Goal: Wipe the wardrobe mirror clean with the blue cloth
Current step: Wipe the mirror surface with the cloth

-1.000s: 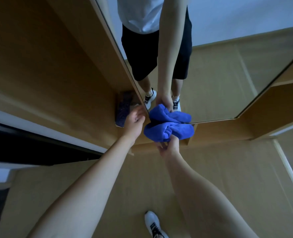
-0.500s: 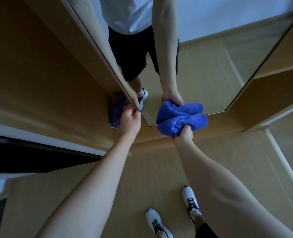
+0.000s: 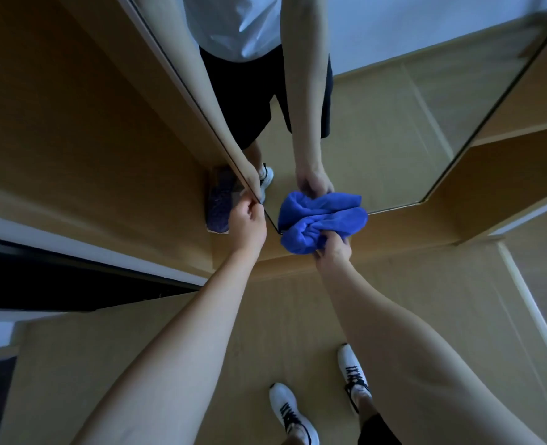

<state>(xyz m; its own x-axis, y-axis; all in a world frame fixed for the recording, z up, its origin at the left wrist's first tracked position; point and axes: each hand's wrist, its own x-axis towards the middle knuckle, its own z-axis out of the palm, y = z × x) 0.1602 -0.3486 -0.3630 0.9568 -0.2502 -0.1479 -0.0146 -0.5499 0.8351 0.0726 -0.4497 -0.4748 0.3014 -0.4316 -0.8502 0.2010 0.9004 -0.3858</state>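
Note:
The wardrobe mirror (image 3: 394,130) fills the upper middle of the head view and reflects my legs, arm and the floor. My right hand (image 3: 333,252) grips a bunched blue cloth (image 3: 317,229) pressed against the mirror's bottom left corner. The cloth's reflection sits directly above it in the glass. My left hand (image 3: 248,224) has its fingers curled round the mirror door's left edge (image 3: 252,195), just left of the cloth.
A wooden wardrobe panel (image 3: 89,139) runs along the left, with a dark purple patterned item (image 3: 219,203) at its foot. The wooden base ledge (image 3: 410,229) lies under the mirror. My white shoes (image 3: 293,412) stand on the wood floor below.
The cloth and my right hand have slid right along the mirror's bottom edge, and my left hand has closed on the door's edge. My feet have stepped into view.

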